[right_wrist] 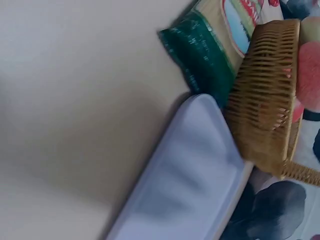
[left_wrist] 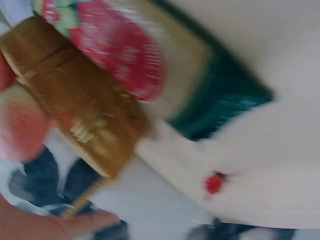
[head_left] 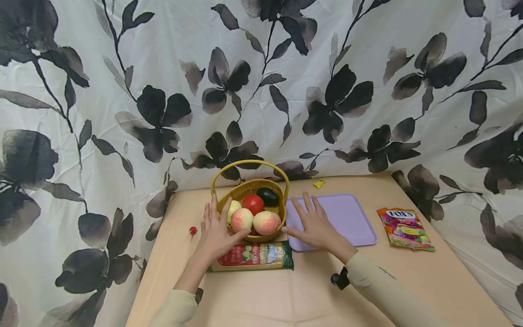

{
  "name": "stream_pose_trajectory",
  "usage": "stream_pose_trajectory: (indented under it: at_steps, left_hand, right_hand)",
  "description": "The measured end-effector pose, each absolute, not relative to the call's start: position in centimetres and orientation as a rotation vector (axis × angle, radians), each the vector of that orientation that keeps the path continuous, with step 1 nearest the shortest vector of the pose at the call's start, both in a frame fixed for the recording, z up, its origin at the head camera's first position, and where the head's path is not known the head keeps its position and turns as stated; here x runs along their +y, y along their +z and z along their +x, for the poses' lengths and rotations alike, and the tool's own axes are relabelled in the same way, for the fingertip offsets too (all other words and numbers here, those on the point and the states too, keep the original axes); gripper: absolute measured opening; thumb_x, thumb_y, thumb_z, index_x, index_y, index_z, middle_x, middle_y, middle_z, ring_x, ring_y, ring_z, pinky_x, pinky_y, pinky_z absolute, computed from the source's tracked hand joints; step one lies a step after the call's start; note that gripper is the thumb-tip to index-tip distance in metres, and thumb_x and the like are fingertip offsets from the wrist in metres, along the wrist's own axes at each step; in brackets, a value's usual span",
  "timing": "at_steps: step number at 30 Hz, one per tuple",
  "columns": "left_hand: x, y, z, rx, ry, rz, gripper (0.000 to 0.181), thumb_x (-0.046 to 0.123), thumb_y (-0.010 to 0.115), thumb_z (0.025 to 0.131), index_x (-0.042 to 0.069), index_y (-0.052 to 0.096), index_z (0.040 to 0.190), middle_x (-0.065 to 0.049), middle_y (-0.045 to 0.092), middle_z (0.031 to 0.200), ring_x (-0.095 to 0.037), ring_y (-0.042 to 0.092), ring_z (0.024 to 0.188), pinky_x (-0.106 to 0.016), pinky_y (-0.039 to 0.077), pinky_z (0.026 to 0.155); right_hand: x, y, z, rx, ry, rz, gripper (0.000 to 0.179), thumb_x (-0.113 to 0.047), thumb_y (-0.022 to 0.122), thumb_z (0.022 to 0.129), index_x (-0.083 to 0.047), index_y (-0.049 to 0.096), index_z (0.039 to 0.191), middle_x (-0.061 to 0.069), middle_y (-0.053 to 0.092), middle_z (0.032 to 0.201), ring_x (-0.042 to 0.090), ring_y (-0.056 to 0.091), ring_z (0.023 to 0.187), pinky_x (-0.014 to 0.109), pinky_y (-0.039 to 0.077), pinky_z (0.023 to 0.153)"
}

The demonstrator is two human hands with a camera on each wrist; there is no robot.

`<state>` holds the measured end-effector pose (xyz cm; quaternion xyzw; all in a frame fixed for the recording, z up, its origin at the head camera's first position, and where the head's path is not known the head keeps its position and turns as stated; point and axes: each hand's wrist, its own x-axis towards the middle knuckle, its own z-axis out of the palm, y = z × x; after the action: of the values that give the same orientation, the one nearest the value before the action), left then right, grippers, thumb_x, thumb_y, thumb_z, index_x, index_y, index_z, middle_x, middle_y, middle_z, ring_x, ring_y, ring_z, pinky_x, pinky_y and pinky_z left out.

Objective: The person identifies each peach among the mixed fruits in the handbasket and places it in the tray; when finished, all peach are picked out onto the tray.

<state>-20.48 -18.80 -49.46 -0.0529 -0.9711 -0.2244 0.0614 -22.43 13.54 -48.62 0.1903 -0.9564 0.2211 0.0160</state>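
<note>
A wicker basket [head_left: 284,200] with a tall arched handle holds two peaches [head_left: 242,220], a tomato [head_left: 253,204], a pale yellow-green fruit [head_left: 234,209] and a dark, glossy oval one [head_left: 267,196]. My left hand [head_left: 214,234] is at the basket's left side, fingers spread, its thumb over the front near a peach. On the other side my right hand [head_left: 316,225] spreads its fingers above the lilac tray [head_left: 351,222], thumb pointing at the basket; it holds nothing. In front of the basket lies a long red-and-green Olivoilà packet [head_left: 261,256], partly behind my left hand.
A Fox's candy bag [head_left: 405,228] lies to the right of the tray. Behind the tray is a small yellow wrapped candy [head_left: 319,183]. A small red item [head_left: 193,230] sits left of my left hand. A floral curtain [head_left: 261,91] hangs behind the table.
</note>
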Motion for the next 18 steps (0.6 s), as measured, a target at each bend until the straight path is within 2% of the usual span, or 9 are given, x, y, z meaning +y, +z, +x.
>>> stream_pose_trajectory:
  at_steps: [3,5,9,13,18]
  left_hand:
    - [-20.9,-50.1,-20.0,-2.913,-0.798,-0.147,0.112,0.074,0.072,0.082,0.033,0.011,0.167,-0.014,-0.011,0.174,-0.054,0.001,0.158,-0.086,0.031,0.108]
    - [-22.2,-50.5,-20.0,-2.899,-0.862,-0.166,0.111,0.069,0.077,0.082,0.028,0.018,0.166,-0.018,-0.004,0.174,-0.055,0.011,0.156,-0.084,0.037,0.105]
    - [-24.2,-51.4,-20.8,-2.887,-0.948,-0.248,0.102,0.057,0.086,0.080,0.020,0.035,0.160,-0.024,0.015,0.170,-0.055,0.033,0.150,-0.079,0.042,0.107]
    - [-25.3,-52.3,-22.0,-2.909,-0.971,-0.327,0.092,0.051,0.089,0.079,0.016,0.049,0.153,-0.026,0.033,0.164,-0.052,0.041,0.147,-0.075,0.043,0.109]
    - [-25.9,-53.2,-23.1,-2.938,-1.091,-0.329,0.088,0.043,0.090,0.081,0.014,0.049,0.153,-0.022,0.044,0.160,-0.049,0.050,0.141,-0.065,0.048,0.111]
  right_hand:
    - [12.7,-47.9,-22.5,-2.962,0.743,0.618,0.097,-0.071,0.062,0.092,-0.020,0.025,0.166,0.021,0.002,0.175,0.057,0.022,0.154,0.080,0.042,0.105]
    - [12.1,-47.4,-22.5,-2.949,0.774,0.640,0.094,-0.068,0.064,0.093,-0.021,0.028,0.166,0.021,0.008,0.174,0.055,0.032,0.150,0.077,0.050,0.096]
    - [10.5,-46.2,-22.6,-2.899,0.845,0.748,0.085,-0.053,0.072,0.095,-0.014,0.037,0.162,0.025,0.025,0.169,0.052,0.044,0.144,0.071,0.052,0.101]
    - [8.8,-45.5,-22.9,-2.845,0.867,0.902,0.077,-0.036,0.079,0.092,-0.007,0.046,0.155,0.030,0.040,0.159,0.049,0.053,0.137,0.062,0.053,0.107]
    - [7.0,-45.6,-23.3,-2.874,0.806,1.038,0.067,-0.031,0.083,0.090,-0.008,0.055,0.146,0.028,0.052,0.146,0.035,0.068,0.111,0.050,0.062,0.093]
